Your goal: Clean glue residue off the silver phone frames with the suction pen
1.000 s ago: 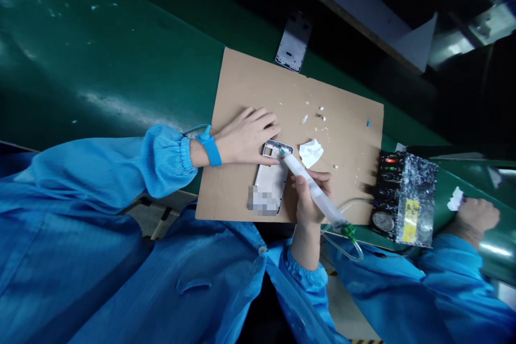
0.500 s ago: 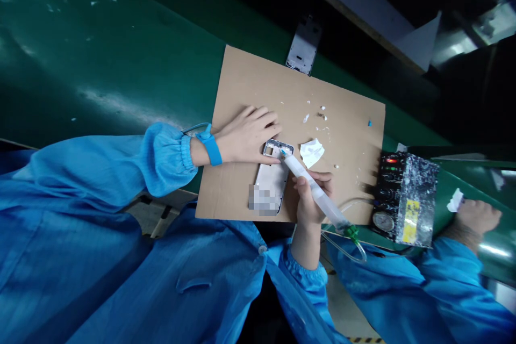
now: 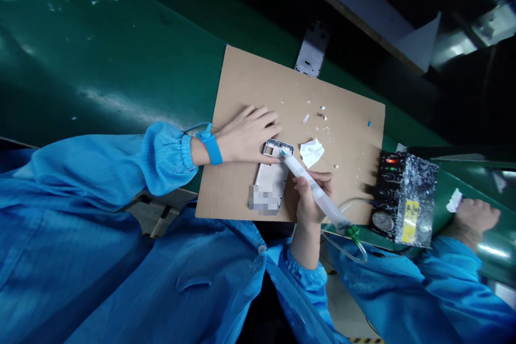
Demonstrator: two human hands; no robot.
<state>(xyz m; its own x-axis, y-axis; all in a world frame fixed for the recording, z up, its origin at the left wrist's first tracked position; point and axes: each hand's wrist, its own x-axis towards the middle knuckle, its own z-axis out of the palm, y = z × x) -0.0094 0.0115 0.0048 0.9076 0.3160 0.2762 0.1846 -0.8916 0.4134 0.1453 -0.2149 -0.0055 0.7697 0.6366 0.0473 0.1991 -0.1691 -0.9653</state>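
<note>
A silver phone frame [image 3: 271,178] lies on a brown cardboard sheet [image 3: 250,86]. My left hand [image 3: 246,134], with a blue wrist strap [image 3: 210,144], rests flat on the cardboard with fingers stretched out and its thumb pressing the frame's upper left edge. My right hand [image 3: 311,199] is closed round a clear dispensing syringe [image 3: 318,193]. The syringe's blue tip touches the frame's top right corner. A thin tube [image 3: 350,242] runs from the syringe's green rear end.
A crumpled white wipe [image 3: 311,151] and white specks lie on the cardboard. A black controller box [image 3: 405,199] stands at its right edge. Another phone frame [image 3: 312,49] lies on the green belt [image 3: 100,48]. Another person's hand [image 3: 475,217] holds a white scrap at the far right.
The phone frame on the green belt has shifted to the right behind the cardboard. My hands and the syringe have stayed almost still at the frame's top corner.
</note>
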